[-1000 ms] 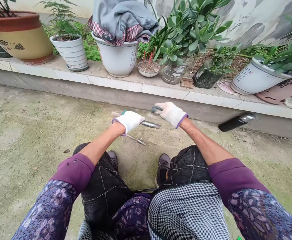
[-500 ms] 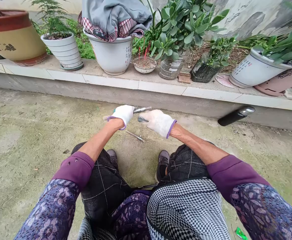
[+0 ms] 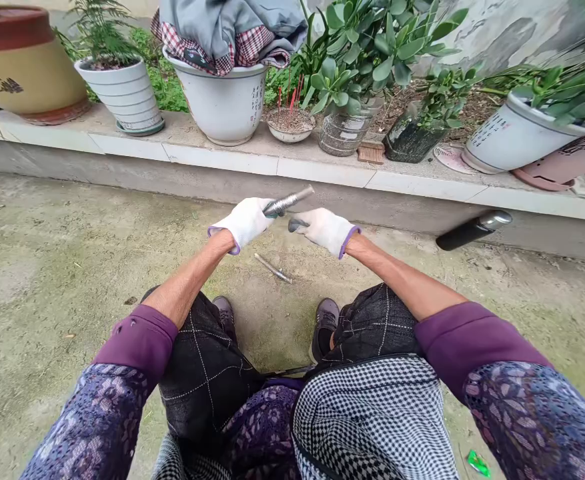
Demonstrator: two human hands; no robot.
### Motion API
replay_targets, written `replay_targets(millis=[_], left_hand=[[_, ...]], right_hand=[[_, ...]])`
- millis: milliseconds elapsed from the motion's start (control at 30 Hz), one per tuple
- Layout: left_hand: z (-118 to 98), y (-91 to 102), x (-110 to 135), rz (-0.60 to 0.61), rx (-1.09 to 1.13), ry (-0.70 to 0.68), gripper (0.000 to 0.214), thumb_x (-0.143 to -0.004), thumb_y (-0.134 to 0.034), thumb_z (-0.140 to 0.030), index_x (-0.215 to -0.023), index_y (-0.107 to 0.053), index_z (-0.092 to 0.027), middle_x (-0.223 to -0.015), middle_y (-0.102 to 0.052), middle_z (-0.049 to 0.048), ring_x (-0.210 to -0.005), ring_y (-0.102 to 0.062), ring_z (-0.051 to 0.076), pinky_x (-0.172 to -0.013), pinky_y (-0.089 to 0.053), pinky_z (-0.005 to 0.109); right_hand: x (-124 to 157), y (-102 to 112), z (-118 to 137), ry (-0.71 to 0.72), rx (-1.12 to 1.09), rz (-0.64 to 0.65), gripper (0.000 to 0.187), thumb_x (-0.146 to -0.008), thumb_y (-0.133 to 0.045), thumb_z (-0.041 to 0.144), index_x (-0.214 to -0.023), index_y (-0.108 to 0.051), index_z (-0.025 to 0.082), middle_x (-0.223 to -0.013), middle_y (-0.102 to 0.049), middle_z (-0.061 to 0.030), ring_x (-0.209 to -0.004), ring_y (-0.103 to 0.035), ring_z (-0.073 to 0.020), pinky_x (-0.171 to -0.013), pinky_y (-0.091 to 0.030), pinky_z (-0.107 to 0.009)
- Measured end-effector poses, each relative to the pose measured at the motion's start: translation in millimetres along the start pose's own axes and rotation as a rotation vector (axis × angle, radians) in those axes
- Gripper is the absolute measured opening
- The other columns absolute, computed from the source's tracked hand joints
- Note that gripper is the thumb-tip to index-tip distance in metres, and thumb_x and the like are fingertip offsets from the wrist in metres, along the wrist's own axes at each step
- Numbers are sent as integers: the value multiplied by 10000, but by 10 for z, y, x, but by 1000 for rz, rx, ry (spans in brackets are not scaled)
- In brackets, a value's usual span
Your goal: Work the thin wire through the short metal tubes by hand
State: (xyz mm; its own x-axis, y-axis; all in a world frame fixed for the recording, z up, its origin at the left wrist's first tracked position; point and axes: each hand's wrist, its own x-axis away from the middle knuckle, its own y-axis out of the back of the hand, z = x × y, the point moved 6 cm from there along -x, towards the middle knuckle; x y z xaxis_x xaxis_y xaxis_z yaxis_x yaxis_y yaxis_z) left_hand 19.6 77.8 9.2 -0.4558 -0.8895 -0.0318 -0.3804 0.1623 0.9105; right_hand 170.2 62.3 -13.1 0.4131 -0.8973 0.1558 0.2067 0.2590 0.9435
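My left hand (image 3: 246,223), in a white knit glove with a purple cuff, is closed around a rod wrapped in silvery wire (image 3: 287,201). The rod's bare end points up and to the right, and its lower end is hidden in the glove. Just right of it, my right hand (image 3: 319,228), gloved the same way with dark grey fingertips, is closed in a pinch. A thin strand of the wire shows between the coil and these fingers. On the ground below lies a second thin rod (image 3: 273,268), partly wire-wrapped.
A low tiled ledge (image 3: 222,161) crosses ahead, bearing potted plants and a white pot (image 3: 217,107) with clothes heaped on it. A black flask (image 3: 472,230) leans near the ledge at right. A green wrapper (image 3: 478,463) lies at lower right.
Both hands have risen slightly, away from me. The wire-wrapped rod now tilts more steeply upward, and its coil shows more fully. My right hand has shifted a little right.
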Motion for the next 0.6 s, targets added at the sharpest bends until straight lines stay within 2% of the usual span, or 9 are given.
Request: replay_targets(millis=[67, 167, 267, 367, 467, 533, 600], left_hand=[[105, 14, -36, -15, -16, 82, 338, -874, -511, -308, -1102, -720, -170, -834, -718, 52, -760, -654, 182, -695, -468, 255], [226, -47, -54, 51, -184, 171, 327, -890, -481, -278, -1096, -718, -189, -837, -723, 85, -769, -675, 208, -712, -478, 286], [244, -144, -17, 130, -432, 156, 327, -893, -441, -190, -1078, -708, -154, -894, -721, 148, -871, -696, 256, -770, -490, 330], [119, -265, 73, 205, -583, 35, 318, -878, -431, -118, -1057, -694, -108, -910, -712, 199, -934, -696, 311, -796, -493, 385], [-99, -363, 183, 284, -597, -99, 308, -874, -436, -99, -1048, -690, -114, -897, -713, 187, -919, -700, 308, -794, -489, 385], [-224, -382, 225, 325, -543, -131, 306, -892, -441, -140, -1069, -689, -147, -888, -717, 154, -885, -703, 282, -777, -488, 357], [-293, -334, 212, 302, -450, -108, 309, -912, -447, -210, -1107, -686, -188, -889, -722, 115, -858, -699, 251, -760, -485, 324]], right_hand=[[56, -76, 224, 90, 57, 29, 252, -897, -480, 284, -996, -704, 222, -856, -707, -17, -718, -567, -154, -646, -352, -267], [166, -104, 501, 168, 110, 35, 246, -902, -478, 285, -999, -693, 216, -882, -709, -28, -732, -569, -159, -645, -340, -273], [253, -4, 605, 163, 137, 32, 249, -909, -486, 298, -1025, -691, 219, -919, -716, -38, -759, -585, -172, -641, -338, -277], [249, 221, 457, 59, 145, -42, 280, -925, -480, 308, -1098, -685, 229, -952, -724, -38, -778, -605, -175, -644, -347, -272], [158, 401, 146, -13, 101, -145, 285, -913, -487, 276, -1096, -692, 203, -982, -727, -44, -818, -612, -178, -675, -374, -263], [79, 407, -86, -42, 64, -176, 281, -900, -483, 256, -1052, -707, 180, -959, -725, -48, -807, -601, -174, -689, -388, -262], [14, 315, -250, -33, 13, -150, 285, -890, -477, 254, -1020, -718, 175, -913, -720, -42, -764, -585, -163, -684, -394, -261]])
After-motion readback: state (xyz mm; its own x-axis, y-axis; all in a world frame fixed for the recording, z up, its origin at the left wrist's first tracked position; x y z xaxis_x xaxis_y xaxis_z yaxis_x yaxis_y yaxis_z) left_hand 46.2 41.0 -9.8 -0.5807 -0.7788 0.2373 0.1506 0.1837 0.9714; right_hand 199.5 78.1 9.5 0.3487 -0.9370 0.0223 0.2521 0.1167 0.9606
